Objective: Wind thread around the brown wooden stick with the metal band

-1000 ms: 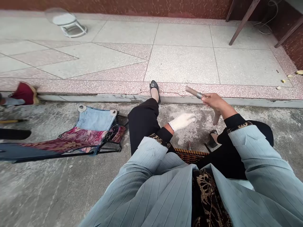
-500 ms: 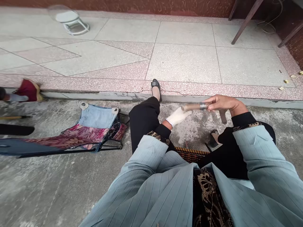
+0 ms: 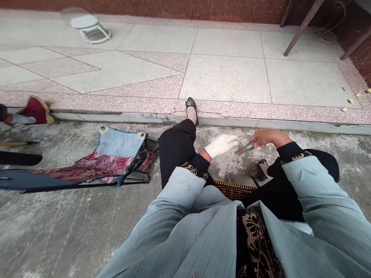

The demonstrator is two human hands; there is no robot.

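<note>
My left hand [image 3: 222, 145], in a white knitted glove, is held out over the concrete with its fingers stretched and nothing in it. Just to its right, my bare right hand [image 3: 265, 137] is closed on a wooden-handled tool [image 3: 242, 150] with a silvery band round it. The handle points down and left, its end close to the gloved fingertips but apart from them. The tool's other end is hidden by the right hand, so its kind does not show. Below, between my knees, is the rim of a woven basket or seat [image 3: 236, 190].
A folding chair [image 3: 120, 144] with blue and floral fabric lies at left. A raised tiled step [image 3: 226, 81] runs ahead, with a white stool [image 3: 92, 29] upon it. Another person's red shoe [image 3: 36, 111] is by the step's edge. Wooden legs [image 3: 303, 29] stand upper right.
The handle has swung away from my left hand, from nearly level to tilted downward. My right hand has turned and lowered slightly. My left fingers now stretch out without touching the tool.
</note>
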